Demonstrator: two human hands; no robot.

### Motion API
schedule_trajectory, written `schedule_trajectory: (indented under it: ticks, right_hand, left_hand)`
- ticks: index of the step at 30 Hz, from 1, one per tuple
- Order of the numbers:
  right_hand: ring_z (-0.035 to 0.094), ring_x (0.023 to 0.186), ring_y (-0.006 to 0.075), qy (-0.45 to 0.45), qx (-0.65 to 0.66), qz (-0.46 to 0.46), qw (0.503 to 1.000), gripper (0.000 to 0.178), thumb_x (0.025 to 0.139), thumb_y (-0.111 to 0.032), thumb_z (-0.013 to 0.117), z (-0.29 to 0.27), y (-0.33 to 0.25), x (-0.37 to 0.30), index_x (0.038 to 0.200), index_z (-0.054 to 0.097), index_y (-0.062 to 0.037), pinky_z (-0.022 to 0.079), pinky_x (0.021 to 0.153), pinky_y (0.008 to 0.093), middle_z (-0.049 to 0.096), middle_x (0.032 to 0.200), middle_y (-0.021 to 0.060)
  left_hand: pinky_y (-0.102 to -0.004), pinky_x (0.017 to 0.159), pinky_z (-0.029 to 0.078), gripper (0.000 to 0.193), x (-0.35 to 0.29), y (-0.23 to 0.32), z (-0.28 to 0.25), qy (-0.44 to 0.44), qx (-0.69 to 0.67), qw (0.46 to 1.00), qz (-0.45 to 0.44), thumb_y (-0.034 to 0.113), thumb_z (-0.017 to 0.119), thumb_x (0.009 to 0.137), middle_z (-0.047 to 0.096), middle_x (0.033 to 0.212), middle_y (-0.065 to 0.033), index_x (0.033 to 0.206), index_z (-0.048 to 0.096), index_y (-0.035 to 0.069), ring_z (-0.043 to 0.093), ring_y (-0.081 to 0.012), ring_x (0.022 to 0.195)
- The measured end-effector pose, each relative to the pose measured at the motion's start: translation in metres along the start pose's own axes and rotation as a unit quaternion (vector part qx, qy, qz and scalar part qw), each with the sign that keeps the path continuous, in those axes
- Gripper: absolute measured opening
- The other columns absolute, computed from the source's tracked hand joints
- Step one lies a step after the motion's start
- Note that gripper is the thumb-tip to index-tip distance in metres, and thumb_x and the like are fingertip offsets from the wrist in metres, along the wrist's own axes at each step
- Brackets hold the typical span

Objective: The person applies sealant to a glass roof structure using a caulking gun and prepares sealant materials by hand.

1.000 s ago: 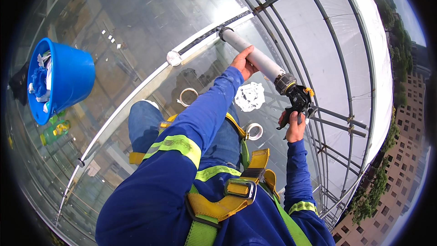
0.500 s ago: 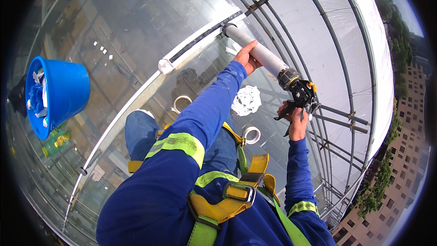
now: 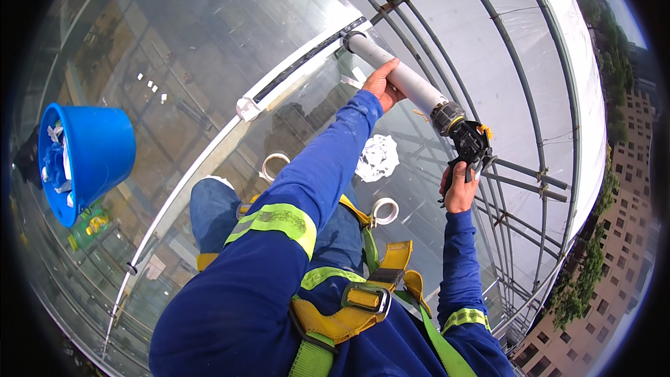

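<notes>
A caulking gun (image 3: pixel 422 91) with a long grey barrel and a black handle slants across the glass in front of me. Around the middle of its barrel my left hand (image 3: pixel 383 86) is wrapped. My right hand (image 3: pixel 460 189) is closed on the black handle and trigger at the near end, its fingers partly hidden by the grip. The far end of the barrel is over a black sealant seam (image 3: pixel 301 64) edged with white masking tape. A bunched end of white tape (image 3: pixel 248 109) lies at the seam's near end.
Two rolls of tape (image 3: pixel 384 211) and crumpled white paper (image 3: pixel 377 158) lie near my knees. A blue bucket (image 3: pixel 108 146) of scraps and a green bottle (image 3: pixel 88 229) are at left. Metal pipes (image 3: pixel 502 24) over white sheeting run along the right, with a building beyond.
My right hand has closed more tightly round the handle and trigger. The barrel's end has shifted slightly along the seam toward me. The view has tilted a little.
</notes>
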State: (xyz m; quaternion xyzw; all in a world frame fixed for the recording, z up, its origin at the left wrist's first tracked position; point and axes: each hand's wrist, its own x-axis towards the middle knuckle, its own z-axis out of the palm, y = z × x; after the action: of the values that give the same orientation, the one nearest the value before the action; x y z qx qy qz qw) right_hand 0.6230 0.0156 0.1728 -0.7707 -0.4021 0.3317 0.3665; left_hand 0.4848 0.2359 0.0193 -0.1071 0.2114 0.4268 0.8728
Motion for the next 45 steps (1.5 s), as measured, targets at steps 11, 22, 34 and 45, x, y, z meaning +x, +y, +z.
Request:
schedule_trajectory:
  ticks: [11, 22, 34, 45]
  right_hand:
    - [0.063, 0.065, 0.0174, -0.008, 0.105, -0.004, 0.994, 0.064, 0.096, -0.062, 0.051, -0.004, 0.015, 0.013, 0.105, 0.056, 0.0012, 0.052, 0.056, 0.0311, 0.064, 0.08, 0.0097]
    - [0.05, 0.045, 0.0114, 0.053, 0.016, -0.011, 0.998, 0.055, 0.098, -0.057, 0.052, -0.001, 0.005, 0.021, 0.086, 0.052, -0.0034, 0.039, 0.04, 0.0266, 0.052, 0.059, 0.004]
    - [0.062, 0.061, 0.0168, 0.018, 0.128, -0.027, 0.991, 0.061, 0.098, -0.059, 0.052, -0.001, 0.004, 0.037, 0.101, 0.057, 0.0016, 0.052, 0.054, 0.0308, 0.062, 0.078, 0.0101]
    - [0.056, 0.051, 0.0128, 0.05, 0.037, 0.028, 0.998, 0.055, 0.099, -0.056, 0.052, -0.01, -0.002, 0.039, 0.092, 0.053, -0.0018, 0.045, 0.042, 0.0274, 0.057, 0.068, 0.0058]
  left_hand:
    - [-0.059, 0.097, 0.05, 0.054, 0.013, -0.006, 0.006, -0.006, 0.008, 1.0, -0.012, 0.025, 0.076, 0.087, 0.053, 0.123, -0.0121, 0.128, 0.047, 0.005, 0.057, -0.0315, 0.115]
    - [-0.0586, 0.098, 0.049, 0.054, 0.031, -0.01, 0.013, -0.015, 0.018, 1.0, -0.02, 0.026, 0.076, 0.087, 0.053, 0.124, -0.012, 0.128, 0.047, 0.006, 0.056, -0.0312, 0.115]
    - [-0.0595, 0.094, 0.052, 0.05, 0.044, -0.013, 0.021, -0.016, 0.019, 1.0, -0.012, 0.03, 0.074, 0.088, 0.053, 0.12, -0.0121, 0.126, 0.05, 0.006, 0.058, -0.0309, 0.111]
    - [-0.0587, 0.093, 0.053, 0.051, 0.052, -0.014, 0.026, -0.02, 0.009, 1.0, -0.014, 0.029, 0.075, 0.088, 0.051, 0.12, -0.0118, 0.125, 0.049, 0.006, 0.057, -0.0304, 0.111]
